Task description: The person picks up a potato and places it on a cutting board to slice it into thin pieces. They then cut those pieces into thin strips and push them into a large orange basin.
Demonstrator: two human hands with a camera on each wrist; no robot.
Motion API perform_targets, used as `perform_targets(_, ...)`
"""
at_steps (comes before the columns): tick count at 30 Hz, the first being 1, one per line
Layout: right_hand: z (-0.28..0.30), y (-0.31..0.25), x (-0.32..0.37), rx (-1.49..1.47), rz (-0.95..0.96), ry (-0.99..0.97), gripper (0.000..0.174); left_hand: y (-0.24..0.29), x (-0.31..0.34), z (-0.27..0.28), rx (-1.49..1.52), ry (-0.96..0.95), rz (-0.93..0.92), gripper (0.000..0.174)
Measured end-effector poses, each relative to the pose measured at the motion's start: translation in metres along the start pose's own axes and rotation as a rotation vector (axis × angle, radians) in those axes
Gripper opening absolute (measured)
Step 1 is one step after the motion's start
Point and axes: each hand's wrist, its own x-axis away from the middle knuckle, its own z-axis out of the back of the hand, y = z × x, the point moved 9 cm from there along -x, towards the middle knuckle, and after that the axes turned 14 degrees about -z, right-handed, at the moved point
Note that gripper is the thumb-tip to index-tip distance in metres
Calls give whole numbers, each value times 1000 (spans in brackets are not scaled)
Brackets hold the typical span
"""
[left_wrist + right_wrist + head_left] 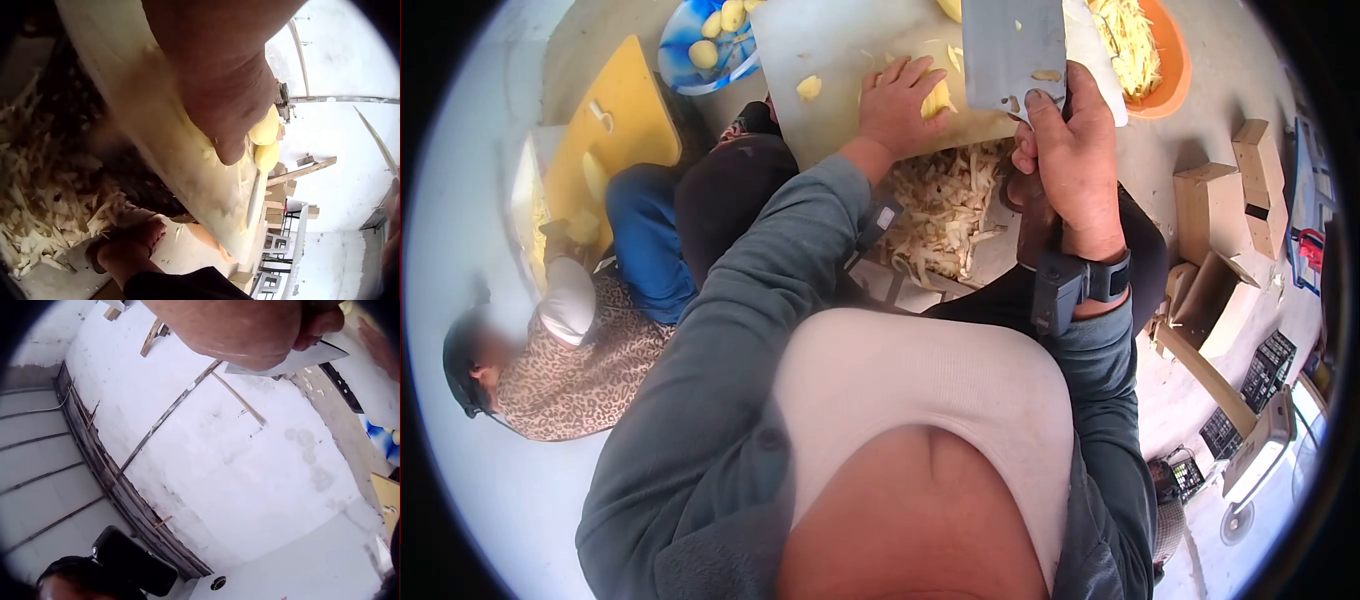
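Observation:
My left hand (900, 105) lies spread on the pale cutting board (810, 45), its fingers fairly straight. It presses on cut yellow potato (937, 100), part of which shows between thumb and forefinger. My right hand (1080, 160) grips a cleaver (1013, 50), holding its broad blade up over the right part of the board. Bits of potato cling to the blade. A small potato piece (808, 88) lies left of my left hand. In the left wrist view, whole peeled potatoes (267, 156) sit beyond that hand.
A blue and white basin (685, 75) holds peeled potatoes at the back left. An orange basin (1175, 70) of potato shreds stands at the right. Peelings (945, 215) are heaped below the board. Another person (590, 360) sits at left by a yellow board (630, 110). Cardboard boxes (1210, 210) stand right.

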Motion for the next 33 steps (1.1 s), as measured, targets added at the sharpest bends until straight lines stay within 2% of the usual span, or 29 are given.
perform_targets(3,-2,7,1,-44,-68,-41,26,5,2,2,-27,15,-34,49)
perform_targets(8,1,0,10,-136,-13,-37,26,7,9,5,-38,-4,-40,48)
perform_targets(18,2,2,8,-75,-20,-22,27,4,8,4,-61,-52,-51,50)
perform_targets(22,3,4,1,87,31,56,26,-1,8,1,-64,-15,-72,49)
perform_targets(24,5,-6,2,293,279,179,23,-2,7,1,-50,-12,-78,48)
perform_targets(28,-4,-3,-3,327,258,153,21,-6,3,0,-48,-79,-58,50)
perform_targets(30,-15,-2,-5,476,373,172,18,-6,3,-2,-72,-104,-61,52)
perform_targets(33,-32,12,-15,614,365,160,12,-6,3,0,-84,-90,-73,55)
